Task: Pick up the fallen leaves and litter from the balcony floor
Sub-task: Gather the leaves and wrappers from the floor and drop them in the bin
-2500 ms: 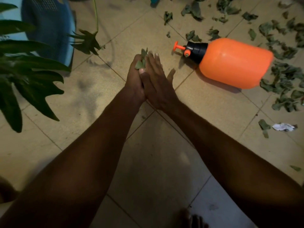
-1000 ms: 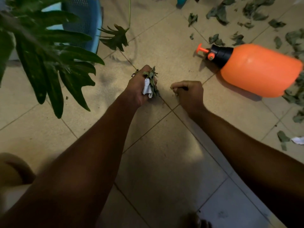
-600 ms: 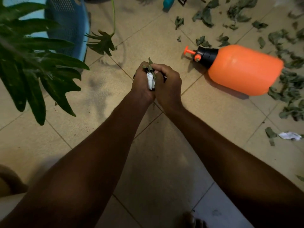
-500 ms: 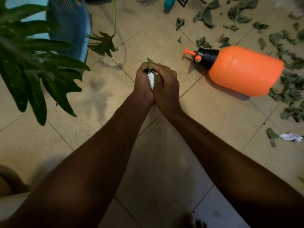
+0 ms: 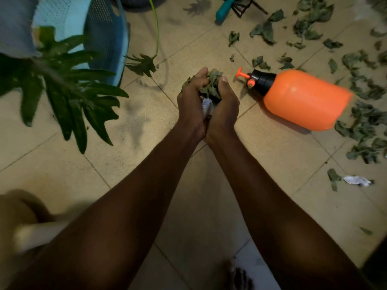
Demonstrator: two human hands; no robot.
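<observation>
While both forearms reach up from six o'clock toward the middle of the view, we find the left hand and the right hand pressed side by side, heels touching, cupping a wad of leaves between them above the tiled floor. Each grip is curled round that wad: the left fingers bend over it from nine o'clock, and a right fingertip stands against it at three o'clock. A scrap of white paper shows in the gap between the palms, just under the leaves. At three o'clock from the hands an orange spray bottle lies on its side, its black cap and orange plunger pointing toward the hands, near but apart from them. Beyond it, from one to four o'clock, we see many fallen leaves scattered on the floor, and at four o'clock a crumpled paper lies just beside one leaf. At ten o'clock broad green plant fronds hang over the floor in front of a blue plastic basket. At twelve o'clock a teal handle lies by the top edge. At six o'clock we make out the toes of a bare foot on the floor.
</observation>
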